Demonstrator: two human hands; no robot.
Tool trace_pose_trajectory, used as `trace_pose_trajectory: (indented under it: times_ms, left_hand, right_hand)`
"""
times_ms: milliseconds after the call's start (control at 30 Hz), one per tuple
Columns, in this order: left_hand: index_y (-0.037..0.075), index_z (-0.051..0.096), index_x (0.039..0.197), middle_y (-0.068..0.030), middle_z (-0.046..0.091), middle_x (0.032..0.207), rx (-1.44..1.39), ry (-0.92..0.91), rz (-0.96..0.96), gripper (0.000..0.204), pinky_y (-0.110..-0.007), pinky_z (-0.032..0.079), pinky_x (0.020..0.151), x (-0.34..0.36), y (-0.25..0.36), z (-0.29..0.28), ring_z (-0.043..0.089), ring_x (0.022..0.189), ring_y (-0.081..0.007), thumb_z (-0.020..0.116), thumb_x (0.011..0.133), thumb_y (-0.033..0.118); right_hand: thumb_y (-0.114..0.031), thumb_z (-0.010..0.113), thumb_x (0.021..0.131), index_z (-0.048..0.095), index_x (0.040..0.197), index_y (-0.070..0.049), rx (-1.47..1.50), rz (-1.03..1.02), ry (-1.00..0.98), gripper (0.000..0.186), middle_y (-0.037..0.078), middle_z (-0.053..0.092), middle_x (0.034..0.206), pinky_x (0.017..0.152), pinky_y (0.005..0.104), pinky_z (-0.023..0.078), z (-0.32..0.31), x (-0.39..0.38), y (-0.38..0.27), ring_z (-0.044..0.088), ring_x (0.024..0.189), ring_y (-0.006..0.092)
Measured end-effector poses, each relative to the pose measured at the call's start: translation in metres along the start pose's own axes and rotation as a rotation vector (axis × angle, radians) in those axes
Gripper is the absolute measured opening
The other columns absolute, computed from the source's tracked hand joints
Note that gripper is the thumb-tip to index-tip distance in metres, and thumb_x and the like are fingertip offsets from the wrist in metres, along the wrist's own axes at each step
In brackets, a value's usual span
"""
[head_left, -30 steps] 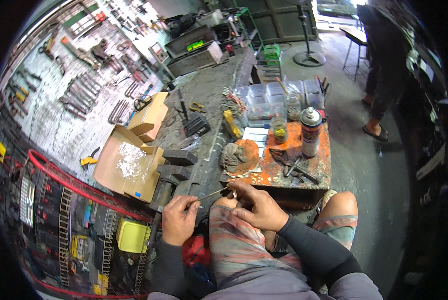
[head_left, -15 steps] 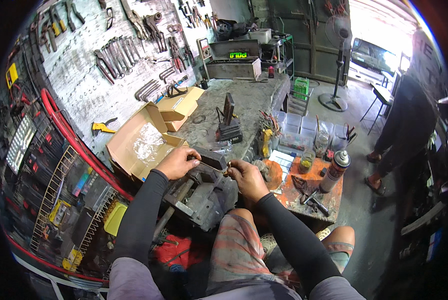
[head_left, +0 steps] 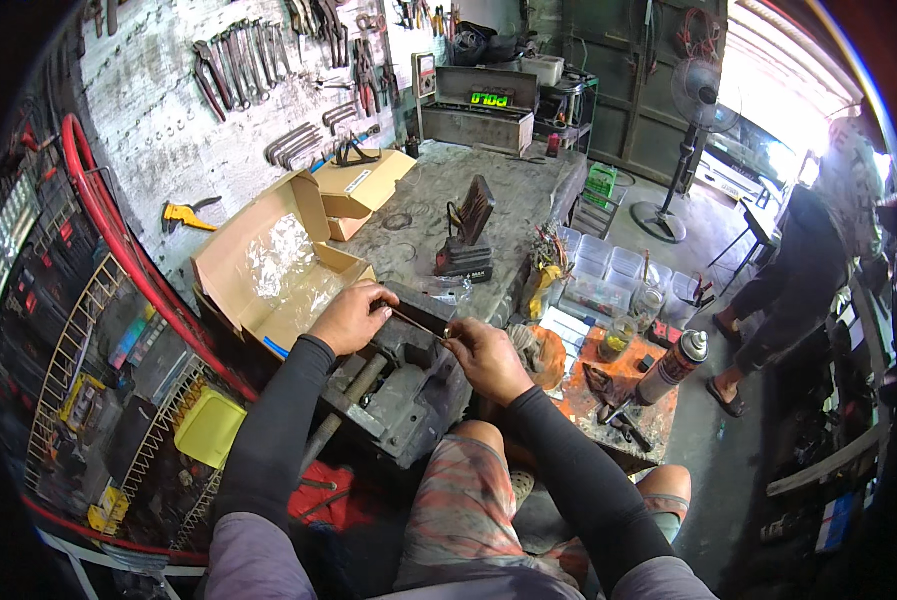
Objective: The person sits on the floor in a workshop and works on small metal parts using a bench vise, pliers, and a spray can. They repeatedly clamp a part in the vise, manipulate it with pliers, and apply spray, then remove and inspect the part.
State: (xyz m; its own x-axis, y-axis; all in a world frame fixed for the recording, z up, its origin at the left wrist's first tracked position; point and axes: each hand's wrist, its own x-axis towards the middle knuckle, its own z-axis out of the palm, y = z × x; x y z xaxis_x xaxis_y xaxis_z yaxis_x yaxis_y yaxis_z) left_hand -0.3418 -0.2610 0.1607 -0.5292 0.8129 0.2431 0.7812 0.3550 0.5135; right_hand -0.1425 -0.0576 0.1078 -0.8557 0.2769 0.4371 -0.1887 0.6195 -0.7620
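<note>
A thin metal rod [head_left: 421, 327] runs slantwise between my two hands, above the jaws of a grey bench vise [head_left: 409, 405]. My left hand [head_left: 353, 318] pinches its upper end between thumb and fingertips. At the lower end, my right hand [head_left: 489, 360] is closed with thumb and forefinger together; the small tip in that grip is mostly covered. Left of the vise, an open cardboard box [head_left: 259, 270] holds crumpled clear plastic. Beyond the vise, a black battery-like block [head_left: 463, 262] stands on the dark workbench [head_left: 409, 190] with a dark upright piece above it.
On the right, an orange-topped stand [head_left: 594, 405] carries a spray can [head_left: 674, 366], a jar and a hammer [head_left: 629, 425]. Clear plastic bins [head_left: 594, 270] stand behind it. A red hose [head_left: 159, 290] curves along the left. Another person [head_left: 804, 260] is at the far right, near a fan [head_left: 691, 130].
My view has shifted slightly. Both hands keep hold of the rod over the vise, which now shows more plainly between them. The other person's legs have changed position.
</note>
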Motion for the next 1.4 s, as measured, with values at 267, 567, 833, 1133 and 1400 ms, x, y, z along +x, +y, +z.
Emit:
trace_pose_trajectory:
  times_ms: [267,567,833,1133,1400]
  left_hand:
    - [0.0,0.065,0.141,-0.0214,0.068,0.143,0.059,0.261,0.106,0.047,-0.043,0.049,0.117,-0.061,0.014,-0.039,0.064,0.136,-0.0393,0.076,0.096,0.009]
    - [0.003,0.069,0.121,-0.011,0.074,0.119,-0.534,1.378,-0.823,0.02,-0.029,0.052,0.081,-0.358,-0.087,0.071,0.065,0.088,-0.014,0.064,0.108,0.017]
    - [0.019,0.06,0.112,-0.018,0.076,0.125,-1.989,0.682,-1.031,0.034,-0.026,0.041,0.046,-0.355,-0.117,0.165,0.049,0.048,-0.008,0.067,0.103,0.052]
    - [-0.001,0.053,0.155,-0.0209,0.066,0.147,-1.414,0.078,0.051,0.059,-0.029,0.047,0.082,-0.303,0.021,-0.022,0.052,0.095,-0.0144,0.062,0.111,0.037]
    - [0.006,0.056,0.149,-0.0187,0.07,0.132,-1.015,0.465,-0.771,0.064,-0.037,0.06,0.078,-0.341,-0.069,0.055,0.072,0.09,-0.0249,0.062,0.085,0.003]
  right_hand:
    - [-0.013,0.073,0.1,0.069,0.118,0.0,-0.102,-0.087,-0.064,0.022,0.025,0.074,0.105,0.088,0.0517,0.057,-0.008,0.009,0.001,0.071,0.101,0.0473]
    - [-0.012,0.074,0.099,0.07,0.118,0.002,-0.115,-0.105,-0.028,0.025,0.026,0.075,0.095,0.079,0.0494,0.06,0.004,0.01,-0.011,0.075,0.089,0.046]
    - [-0.013,0.073,0.098,0.069,0.116,0.003,-0.173,-0.145,0.001,0.024,0.028,0.075,0.094,0.08,0.0496,0.06,0.012,0.014,-0.011,0.075,0.09,0.0471]
    - [-0.012,0.072,0.099,0.069,0.113,0.001,-0.228,-0.111,0.032,0.02,0.028,0.075,0.096,0.081,0.0517,0.059,0.007,0.008,-0.009,0.074,0.092,0.0483]
    - [-0.013,0.072,0.1,0.069,0.115,0.001,-0.202,-0.098,0.005,0.02,0.026,0.075,0.093,0.078,0.0505,0.059,0.006,0.006,-0.007,0.076,0.089,0.0451]
